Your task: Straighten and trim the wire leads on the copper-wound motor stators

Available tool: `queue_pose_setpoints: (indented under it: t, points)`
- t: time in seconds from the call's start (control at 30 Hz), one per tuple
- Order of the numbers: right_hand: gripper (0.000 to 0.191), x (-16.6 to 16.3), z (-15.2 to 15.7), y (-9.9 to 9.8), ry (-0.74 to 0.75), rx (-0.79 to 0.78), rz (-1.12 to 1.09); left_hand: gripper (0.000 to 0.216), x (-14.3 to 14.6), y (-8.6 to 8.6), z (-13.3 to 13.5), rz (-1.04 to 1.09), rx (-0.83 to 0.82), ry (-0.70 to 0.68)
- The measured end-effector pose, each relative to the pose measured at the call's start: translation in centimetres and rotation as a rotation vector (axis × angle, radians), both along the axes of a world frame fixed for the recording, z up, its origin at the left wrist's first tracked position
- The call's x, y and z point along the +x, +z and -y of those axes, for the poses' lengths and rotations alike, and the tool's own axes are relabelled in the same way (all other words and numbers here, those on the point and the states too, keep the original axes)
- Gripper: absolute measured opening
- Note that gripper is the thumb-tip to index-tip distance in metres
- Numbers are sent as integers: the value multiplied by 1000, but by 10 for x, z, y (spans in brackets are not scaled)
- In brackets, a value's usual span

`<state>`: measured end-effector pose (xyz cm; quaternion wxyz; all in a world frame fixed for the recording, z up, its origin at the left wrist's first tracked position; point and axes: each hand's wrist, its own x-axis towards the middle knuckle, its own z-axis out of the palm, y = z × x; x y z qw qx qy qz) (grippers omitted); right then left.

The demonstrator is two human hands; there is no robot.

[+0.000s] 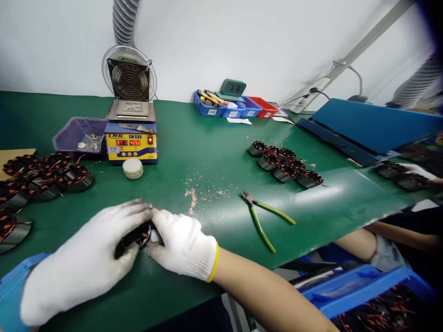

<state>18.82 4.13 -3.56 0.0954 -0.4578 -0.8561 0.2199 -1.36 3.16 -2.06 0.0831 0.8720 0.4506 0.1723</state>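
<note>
A motor stator (pixel 141 234), a dark ring with copper windings, is held low over the front left of the green table. My left hand (pixel 100 249), in a white glove, wraps round its left side with thumb and fingers. From the right, my right hand (pixel 183 242), in a white glove with a yellow cuff edge, closes at the stator's right rim. Both hands cover much of the ring, and the right fingertips are partly hidden. Green-handled cutters (pixel 258 207) lie with handles apart to the right of my hands.
Copper clippings (pixel 192 198) are scattered beyond my hands. Several stators (pixel 74 177) stand at left, more stators (pixel 284 168) at right. A yellow-fronted solder pot (pixel 131 147) stands behind a round white pad (pixel 133 168). A purple bin (pixel 74 133) sits beside it. A co-worker's gloved hand (pixel 418 171) is far right.
</note>
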Motion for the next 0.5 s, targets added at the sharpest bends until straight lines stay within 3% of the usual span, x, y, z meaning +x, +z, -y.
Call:
queue_pose_setpoints:
  t: [0.17,0.37,0.43,0.5]
  points:
    - [42,3,-5,-6,-108,-122,-181,41,15,-11,-4,-74,-51,56]
    - [31,12,-19,-15,-209,-448,-776,43,19,-5,-4,-265,81,191]
    - [33,12,-21,-16,-201,-452,-831,37,22,-8,-3,-251,133,157]
    - [39,12,-21,-13,-212,-397,-744,27,25,-12,-2,-224,137,126]
